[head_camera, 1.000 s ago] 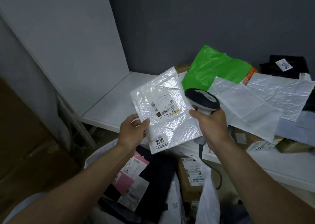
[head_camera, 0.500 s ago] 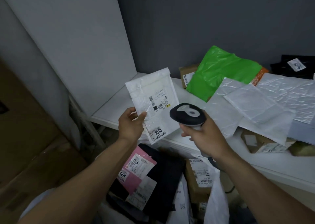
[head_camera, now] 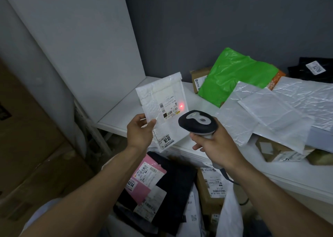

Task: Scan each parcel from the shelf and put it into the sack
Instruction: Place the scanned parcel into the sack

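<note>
Head view: parcel, white and padded, is pinched at its lower left edge between thumb and fingers of the left hand. Its long axis is near upright, above the far side of the sack. Scanner is gripped above the sack's middle by the right hand, fingers curled round the handle. Red spot is seen on the label. Judged: scan under way; the drop lies straight down, left hand nearer.

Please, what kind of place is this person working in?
Probably a parcel sorting or pickup room: parcels piled on a white shelf, a barcode scanner in the right hand, and a sack of parcels below.
</note>
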